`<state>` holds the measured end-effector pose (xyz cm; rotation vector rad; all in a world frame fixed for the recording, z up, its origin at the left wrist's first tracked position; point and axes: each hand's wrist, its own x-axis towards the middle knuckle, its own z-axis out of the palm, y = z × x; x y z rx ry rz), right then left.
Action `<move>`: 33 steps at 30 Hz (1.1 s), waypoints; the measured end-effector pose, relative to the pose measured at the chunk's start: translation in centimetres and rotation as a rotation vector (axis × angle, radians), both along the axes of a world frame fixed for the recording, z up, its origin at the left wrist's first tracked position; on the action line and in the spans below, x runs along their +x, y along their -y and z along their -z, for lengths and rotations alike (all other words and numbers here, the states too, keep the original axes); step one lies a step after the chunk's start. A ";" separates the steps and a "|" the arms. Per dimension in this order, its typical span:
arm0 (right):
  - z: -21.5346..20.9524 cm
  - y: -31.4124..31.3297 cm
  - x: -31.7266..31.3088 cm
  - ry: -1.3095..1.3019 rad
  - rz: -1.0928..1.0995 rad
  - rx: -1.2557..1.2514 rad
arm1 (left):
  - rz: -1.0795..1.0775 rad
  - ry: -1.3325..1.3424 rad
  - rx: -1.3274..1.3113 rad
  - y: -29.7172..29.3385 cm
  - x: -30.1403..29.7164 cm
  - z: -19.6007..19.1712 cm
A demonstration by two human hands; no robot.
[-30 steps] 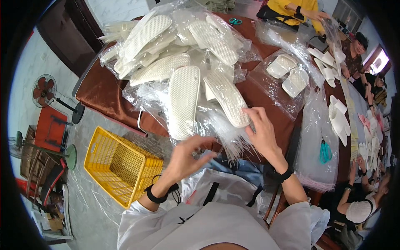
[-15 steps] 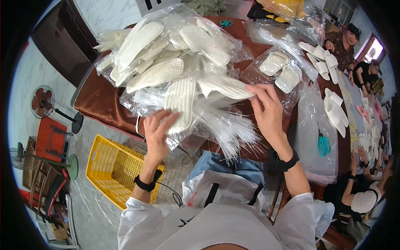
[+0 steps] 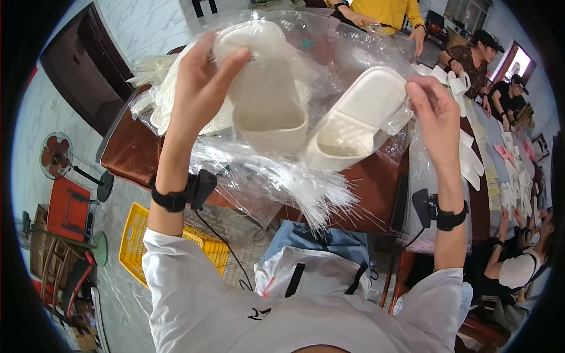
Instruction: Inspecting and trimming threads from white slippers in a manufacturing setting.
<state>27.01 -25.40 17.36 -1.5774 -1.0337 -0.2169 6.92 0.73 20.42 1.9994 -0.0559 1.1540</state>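
My left hand (image 3: pixel 206 88) grips a white slipper (image 3: pixel 268 94) by its heel end, raised over the table with the toe toward me; it is slightly blurred. My right hand (image 3: pixel 434 106) pinches the heel edge of a second white slipper (image 3: pixel 372 97), tilted with its open toe strap low and to the left. Clear plastic film surrounds both, and I cannot tell whether they are bagged. Behind my left hand lies a pile of white textured-sole slippers (image 3: pixel 162 109), partly hidden. Below the raised pair, a bundle of thin clear plastic strands (image 3: pixel 321 197) spreads on the brown tablecloth (image 3: pixel 371 200).
A yellow crate (image 3: pixel 134 241) stands on the floor at left, near a fan (image 3: pixel 57 156). White slippers (image 3: pixel 469 159) line the table's right side. A person in yellow (image 3: pixel 382 12) stands across the table; other people sit along the right.
Both hands have risen away from me, lifting two slippers off the pile and turning them over. Plastic film has shifted around them. The person in yellow has moved into fuller view.
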 end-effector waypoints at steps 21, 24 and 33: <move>8.4 -1.9 12.2 -0.753 -0.157 -0.325 | 0.228 -0.376 -0.369 -7.1 15.0 4.2; 9.5 -2.6 12.2 -0.778 -0.150 -0.465 | 0.293 -0.313 -0.355 -6.9 16.1 3.7; 9.0 -3.6 10.8 -0.764 -0.214 -0.529 | 0.486 -0.140 -0.351 -7.6 15.6 -1.3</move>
